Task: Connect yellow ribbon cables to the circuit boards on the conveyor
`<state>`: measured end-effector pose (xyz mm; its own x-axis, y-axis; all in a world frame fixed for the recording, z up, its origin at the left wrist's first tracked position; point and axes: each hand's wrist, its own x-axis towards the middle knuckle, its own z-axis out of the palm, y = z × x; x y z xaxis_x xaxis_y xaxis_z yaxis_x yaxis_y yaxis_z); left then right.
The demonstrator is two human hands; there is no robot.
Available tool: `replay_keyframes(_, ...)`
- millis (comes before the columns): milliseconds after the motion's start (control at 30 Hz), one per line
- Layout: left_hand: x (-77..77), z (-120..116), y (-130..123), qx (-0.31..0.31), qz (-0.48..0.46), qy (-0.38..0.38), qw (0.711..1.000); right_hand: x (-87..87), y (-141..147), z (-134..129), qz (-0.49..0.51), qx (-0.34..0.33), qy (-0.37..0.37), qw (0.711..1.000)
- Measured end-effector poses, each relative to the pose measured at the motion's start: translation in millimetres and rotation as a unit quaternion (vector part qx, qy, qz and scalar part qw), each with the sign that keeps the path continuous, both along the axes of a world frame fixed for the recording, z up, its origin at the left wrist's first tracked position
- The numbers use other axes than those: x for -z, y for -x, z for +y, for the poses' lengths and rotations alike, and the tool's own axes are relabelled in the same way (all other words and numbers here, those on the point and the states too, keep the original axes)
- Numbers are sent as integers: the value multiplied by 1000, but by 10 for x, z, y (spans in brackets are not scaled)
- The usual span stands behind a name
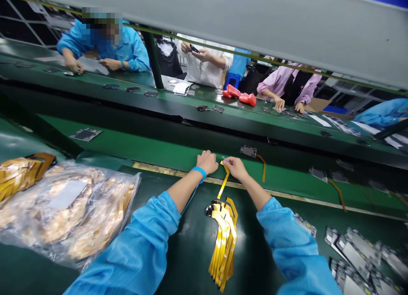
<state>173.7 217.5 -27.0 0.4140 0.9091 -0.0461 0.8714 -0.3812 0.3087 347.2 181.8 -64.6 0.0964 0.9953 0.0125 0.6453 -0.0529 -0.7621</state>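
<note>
Just beyond the yellow-edged rim of the table, my two hands are close together over the green belt. My right hand [235, 167] pinches the upper end of a thin yellow flex cable [224, 182], which hangs down toward the dark table mat. My left hand [208, 162], with a blue band on its wrist, is beside it with fingers curled; what it holds, if anything, is hidden. Below them, a fanned bundle of yellow flex cables [225, 239] lies between my forearms. A circuit board [248, 151] with an orange cable attached rests on the belt to the right.
A clear plastic bag [68, 201] of cables lies at left, beside loose cables [19, 176]. Stacked circuit boards [360, 252] are at lower right. More boards [86, 134] sit on the belt. Across it, several people work at another bench with red bundles [239, 95].
</note>
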Motion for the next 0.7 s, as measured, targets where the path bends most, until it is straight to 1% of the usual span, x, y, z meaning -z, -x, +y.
replay_keyframes(100, 8, -47, 118, 35, -8, -14, 999, -28, 47, 33, -33, 15, 23, 999)
replay_keyframes(200, 44, -121, 256, 86, -27, -44, 995, -54, 70, 41, -79, 31, 47, 995)
replay_keyframes(300, 91, -207, 336, 121, -34, -67, 990, -58, 48, 42, -98, 33, 46, 994)
replay_keyframes(500, 156, -332, 331, 150, -37, -84, 984, -78, -36, 34, -119, 14, 51, 992)
replay_keyframes(700, 184, -388, 325, 161, -38, -77, 983, -115, -91, 8, -107, 15, 47, 993)
